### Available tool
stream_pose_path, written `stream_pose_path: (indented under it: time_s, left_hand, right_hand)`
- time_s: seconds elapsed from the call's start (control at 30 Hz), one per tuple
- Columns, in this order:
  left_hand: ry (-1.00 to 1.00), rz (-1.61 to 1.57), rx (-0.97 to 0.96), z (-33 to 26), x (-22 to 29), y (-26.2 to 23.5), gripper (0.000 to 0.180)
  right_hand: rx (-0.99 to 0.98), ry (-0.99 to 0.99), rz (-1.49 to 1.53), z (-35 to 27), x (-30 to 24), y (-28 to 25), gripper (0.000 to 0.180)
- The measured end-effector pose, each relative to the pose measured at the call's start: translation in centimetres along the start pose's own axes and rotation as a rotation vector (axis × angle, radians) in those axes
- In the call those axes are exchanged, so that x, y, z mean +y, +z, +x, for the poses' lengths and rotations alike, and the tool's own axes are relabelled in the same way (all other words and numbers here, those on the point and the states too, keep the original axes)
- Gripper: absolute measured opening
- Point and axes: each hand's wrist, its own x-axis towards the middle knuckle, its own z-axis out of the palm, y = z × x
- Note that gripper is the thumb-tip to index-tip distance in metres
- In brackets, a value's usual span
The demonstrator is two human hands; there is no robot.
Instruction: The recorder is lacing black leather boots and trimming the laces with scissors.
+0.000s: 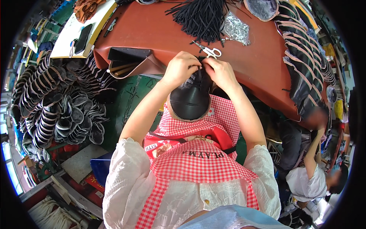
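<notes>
A black leather shoe upper [190, 102] rests on my lap against the table's edge, toe toward me, with a fluffy pale rim at its lower end. My left hand [181, 69] is closed in a pinch at the lacing, fingertips on a black shoelace [199, 72]. Opposite it, my right hand [221, 74] also pinches at the lacing, its thumb and forefinger near the lace; the exact grip is partly hidden. Just beyond my fingers lie white-handled scissors [210, 51] on the table. A thick bundle of black laces [202, 21] is spread farther back.
The brown-covered table [253, 63] has a clear plastic bag [236, 28] on it and a row of black shoe uppers [301, 72] along its right side. An open pouch [131, 63] hangs at the left edge. Stacked uppers [45, 87] fill the left. Another person [310, 179] sits at right.
</notes>
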Motion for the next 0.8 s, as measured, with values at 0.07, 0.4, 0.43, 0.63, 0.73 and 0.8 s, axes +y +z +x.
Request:
stream_pose_path:
  time_s: [0.07, 0.4, 0.43, 0.63, 0.73, 0.8]
  left_hand:
    - [-0.092, -0.106, 0.056, 0.0, -0.1, 0.0, 0.011]
    - [-0.334, -0.191, 0.031, -0.5, 0.6, -0.3, 0.018]
    - [-0.367, -0.210, 0.027, -0.6, 0.7, -0.5, 0.018]
    - [-0.396, -0.265, 0.022, -0.6, 0.8, -0.4, 0.020]
    - [-0.461, -0.323, -0.014, 0.0, 1.3, 0.1, 0.020]
    - [-0.467, -0.362, -0.036, 0.3, 1.5, 0.6, 0.021]
  right_hand:
    - [0.171, -0.094, 0.025, 0.0, 0.5, -0.3, 0.024]
    - [-0.011, -0.155, -0.213, 0.2, -1.1, 0.0, 0.025]
    - [-0.030, -0.137, -0.202, 0.3, -1.1, -0.3, 0.024]
    - [0.213, -0.068, 0.003, 0.0, 0.4, -2.4, 0.019]
    - [-0.147, 0.146, 0.015, -0.8, -0.5, -3.5, 0.019]
    - [-0.176, 0.169, -0.041, -0.6, -1.3, -3.3, 0.022]
